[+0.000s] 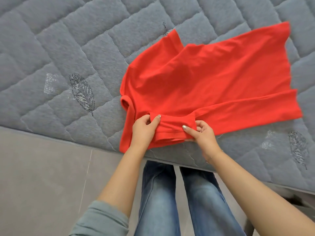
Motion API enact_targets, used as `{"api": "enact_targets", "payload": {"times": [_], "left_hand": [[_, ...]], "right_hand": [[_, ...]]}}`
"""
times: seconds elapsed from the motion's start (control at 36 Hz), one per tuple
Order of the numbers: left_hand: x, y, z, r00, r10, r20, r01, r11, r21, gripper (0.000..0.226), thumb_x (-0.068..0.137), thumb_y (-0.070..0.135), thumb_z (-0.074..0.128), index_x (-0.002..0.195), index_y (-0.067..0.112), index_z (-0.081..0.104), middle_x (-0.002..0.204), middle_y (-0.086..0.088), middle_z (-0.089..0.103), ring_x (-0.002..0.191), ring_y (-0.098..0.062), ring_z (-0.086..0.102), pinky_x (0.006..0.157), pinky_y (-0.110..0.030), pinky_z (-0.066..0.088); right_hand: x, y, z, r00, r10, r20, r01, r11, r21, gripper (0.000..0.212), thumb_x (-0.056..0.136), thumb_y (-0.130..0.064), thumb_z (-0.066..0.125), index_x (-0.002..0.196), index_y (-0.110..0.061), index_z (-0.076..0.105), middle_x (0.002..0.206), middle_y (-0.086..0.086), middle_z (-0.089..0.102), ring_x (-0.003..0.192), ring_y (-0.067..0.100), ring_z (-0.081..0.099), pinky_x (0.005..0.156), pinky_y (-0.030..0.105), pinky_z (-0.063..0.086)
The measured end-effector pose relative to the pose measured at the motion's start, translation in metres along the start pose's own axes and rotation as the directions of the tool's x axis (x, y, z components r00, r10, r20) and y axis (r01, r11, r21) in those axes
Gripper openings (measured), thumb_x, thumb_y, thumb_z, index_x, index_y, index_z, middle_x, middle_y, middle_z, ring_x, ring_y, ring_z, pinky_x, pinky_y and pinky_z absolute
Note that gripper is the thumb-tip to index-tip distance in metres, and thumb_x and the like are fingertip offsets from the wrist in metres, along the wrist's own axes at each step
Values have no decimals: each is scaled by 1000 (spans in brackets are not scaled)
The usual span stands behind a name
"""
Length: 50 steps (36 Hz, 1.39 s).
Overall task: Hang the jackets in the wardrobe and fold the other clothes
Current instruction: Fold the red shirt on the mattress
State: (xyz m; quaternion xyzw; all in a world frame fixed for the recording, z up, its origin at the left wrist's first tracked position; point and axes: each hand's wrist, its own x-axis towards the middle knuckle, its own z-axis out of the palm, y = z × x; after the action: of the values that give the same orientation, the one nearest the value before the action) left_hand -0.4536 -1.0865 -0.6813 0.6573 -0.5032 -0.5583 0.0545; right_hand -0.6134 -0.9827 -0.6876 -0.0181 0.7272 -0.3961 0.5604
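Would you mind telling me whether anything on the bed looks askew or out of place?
Only mildly: the red shirt lies slanted on the grey mattress, its near corner overhanging the edge. Both hands, left and right, pinch a sleeve. Nothing looks damaged.

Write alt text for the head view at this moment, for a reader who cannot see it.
A person's left hand and right hand each grip the near sleeve of a red T-shirt spread on a grey quilted mattress, at its near edge. The person's jeans and a grey floor show below.
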Motion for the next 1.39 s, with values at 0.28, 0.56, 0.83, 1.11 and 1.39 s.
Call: {"api": "enact_targets", "payload": {"times": [0.28,0.56,0.83,1.11,1.39], "left_hand": [[-22,-35,22,978,54,-204,-70,995,-73,43,85,-4,65,119,22,55,87,8,58,76,-8,54,74,-7,41],[-6,64,31,809,485,-333,-382,863,329,33,81,1,68,113,7,62,109,-7,58,104,-23,55,95,-34,42],[149,168,38,928,286,-238,-115,829,547,57,89,32,67,139,16,45,141,-10,43,132,-29,38,106,-42,29],[160,159,10,939,192,-286,-215,975,-52,21,93,11,62,76,23,56,74,7,56,57,4,47,61,-23,42],[86,155,-49,921,245,-304,-321,918,-232,13,91,8,63,87,21,64,70,22,69,67,8,58,71,-12,49]], "right_hand": [[11,-1,-12,983,-171,61,180,873,-452,28,84,-14,74,106,-15,57,96,-4,60,87,12,55,74,11,43],[42,-82,-82,884,-455,105,415,664,-622,27,83,0,67,109,-9,67,106,6,64,96,22,62,90,30,45],[161,-219,-146,737,-616,277,459,156,-874,54,79,7,58,131,-7,57,143,17,46,133,34,39,110,41,30],[207,-237,-160,759,-533,373,323,-190,-927,59,75,-25,79,128,-16,55,117,16,56,117,34,49,116,45,10],[183,-232,-187,699,-638,322,303,-144,-942,16,76,-3,64,91,-4,68,87,22,60,91,41,56,80,46,30]]}}
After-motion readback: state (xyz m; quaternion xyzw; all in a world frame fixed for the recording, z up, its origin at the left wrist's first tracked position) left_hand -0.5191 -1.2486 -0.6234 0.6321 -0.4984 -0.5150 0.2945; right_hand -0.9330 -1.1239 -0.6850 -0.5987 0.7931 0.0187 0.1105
